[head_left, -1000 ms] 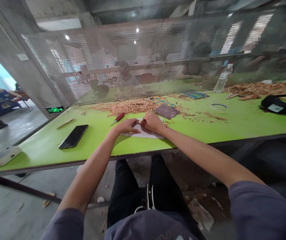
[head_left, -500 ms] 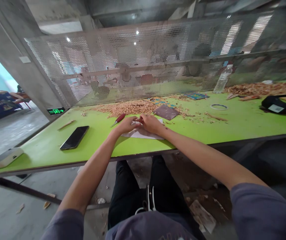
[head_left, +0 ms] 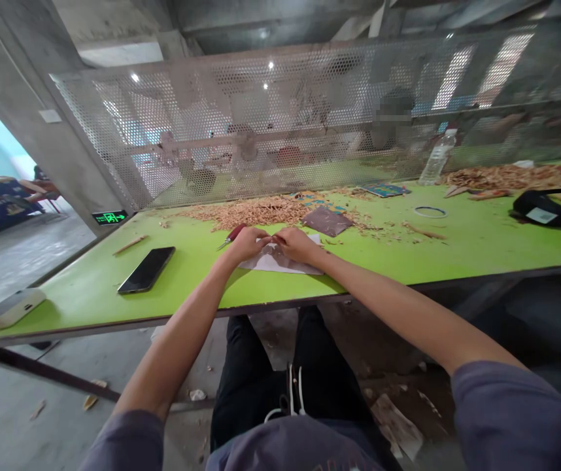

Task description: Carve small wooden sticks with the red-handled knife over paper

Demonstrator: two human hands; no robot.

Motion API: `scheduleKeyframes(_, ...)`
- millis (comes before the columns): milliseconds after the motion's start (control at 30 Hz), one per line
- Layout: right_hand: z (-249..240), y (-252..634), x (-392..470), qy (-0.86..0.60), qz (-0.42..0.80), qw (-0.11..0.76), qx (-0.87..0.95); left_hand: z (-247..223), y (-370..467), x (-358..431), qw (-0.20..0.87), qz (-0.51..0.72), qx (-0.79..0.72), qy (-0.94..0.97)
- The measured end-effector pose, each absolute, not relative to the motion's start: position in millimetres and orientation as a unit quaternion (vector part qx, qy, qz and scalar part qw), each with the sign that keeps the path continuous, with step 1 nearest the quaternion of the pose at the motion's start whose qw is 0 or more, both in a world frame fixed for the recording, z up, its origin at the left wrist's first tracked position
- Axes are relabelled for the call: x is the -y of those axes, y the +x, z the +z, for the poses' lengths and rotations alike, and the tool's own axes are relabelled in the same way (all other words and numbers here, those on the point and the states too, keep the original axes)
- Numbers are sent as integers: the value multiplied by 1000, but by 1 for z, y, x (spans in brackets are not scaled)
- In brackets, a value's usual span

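Note:
A sheet of white paper [head_left: 285,263] lies near the front edge of the green table, with shadows across it. Over its far part, my left hand [head_left: 250,242] and my right hand [head_left: 296,244] meet almost fingertip to fingertip. Both hands have their fingers curled and pressed together. Whatever is pinched between them is too small and too covered to name. Just past my left hand lies a cutting tool with a red handle [head_left: 235,232] and a short metal blade, partly hidden by that hand. A brown square sheet [head_left: 327,221] rests beyond my right hand.
Wood shavings [head_left: 261,212] pile up behind my hands. A black phone [head_left: 146,269] and a white box [head_left: 12,307] lie left. Rightward are a ring of tape [head_left: 430,211], a plastic bottle [head_left: 437,157] and a black strapped device [head_left: 545,206]. A perforated metal screen [head_left: 241,124] edges the table's back.
My fingertips have drawn slightly lower and flatter over the paper, and the white bit seen between them before no longer shows. More of the paper's surface is visible below my hands.

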State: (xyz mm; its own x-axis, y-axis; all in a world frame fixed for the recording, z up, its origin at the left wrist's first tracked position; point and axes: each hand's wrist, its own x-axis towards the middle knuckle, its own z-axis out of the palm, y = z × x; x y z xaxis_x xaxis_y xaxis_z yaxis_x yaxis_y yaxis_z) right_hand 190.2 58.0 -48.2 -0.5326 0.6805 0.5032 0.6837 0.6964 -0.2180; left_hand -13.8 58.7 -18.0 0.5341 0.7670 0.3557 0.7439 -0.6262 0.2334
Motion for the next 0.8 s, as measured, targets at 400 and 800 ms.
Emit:
scheduleKeyframes(400, -50, 192, -58, -396, 0, 305, 866, -13, -8, -56, 12, 198, -481, 854)
scheduleKeyframes(800, -44, 188, -51, -394, -32, 282, 874, -10, -4, -54, -7, 232, -498, 836)
